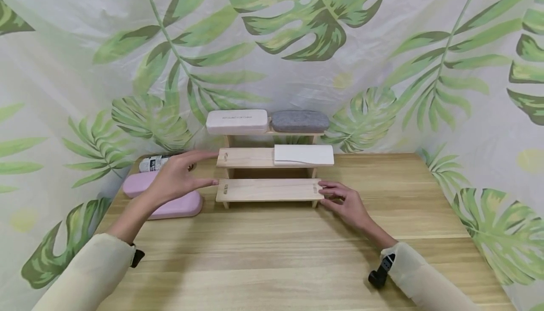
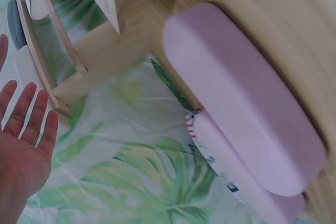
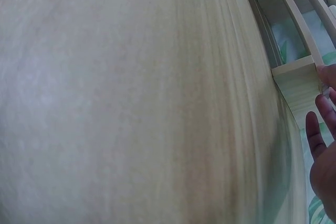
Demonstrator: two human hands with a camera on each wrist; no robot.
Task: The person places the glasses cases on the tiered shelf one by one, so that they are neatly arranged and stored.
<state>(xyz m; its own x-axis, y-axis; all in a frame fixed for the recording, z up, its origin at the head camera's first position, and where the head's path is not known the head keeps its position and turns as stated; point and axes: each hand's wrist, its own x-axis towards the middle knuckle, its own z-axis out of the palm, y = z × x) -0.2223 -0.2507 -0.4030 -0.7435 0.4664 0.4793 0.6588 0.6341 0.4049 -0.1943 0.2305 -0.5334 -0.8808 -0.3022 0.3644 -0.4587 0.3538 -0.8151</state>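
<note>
Leaf-print backdrop (image 1: pixel 293 79) behind, wood-grain table (image 1: pixel 263 254) in front. Three-tier wooden display shelf (image 1: pixel 269 191) on it, directly between my hands. My left hand (image 1: pixel 175 178): fingers straight, thumb spread wide, no hold on anything; index tip by the middle tier's left end, thumb tip by the bottom tier's, can't tell if touching. My right hand (image 1: pixel 346 203): partly spread, fingers slightly bent, tips touching the bottom tier's right end, not wrapped round it. Two pink hard cases (image 2: pixel 241 98) lie on the table left of the shelf, partly under my left forearm in the head view. Top tier: white case (image 1: pixel 238 122) left, grey fabric-look case (image 1: pixel 300 121) right. Middle tier, right half: flat white case (image 1: pixel 303 155). Printed cylinder (image 1: pixel 152 163) lies behind the pink ones.
</note>
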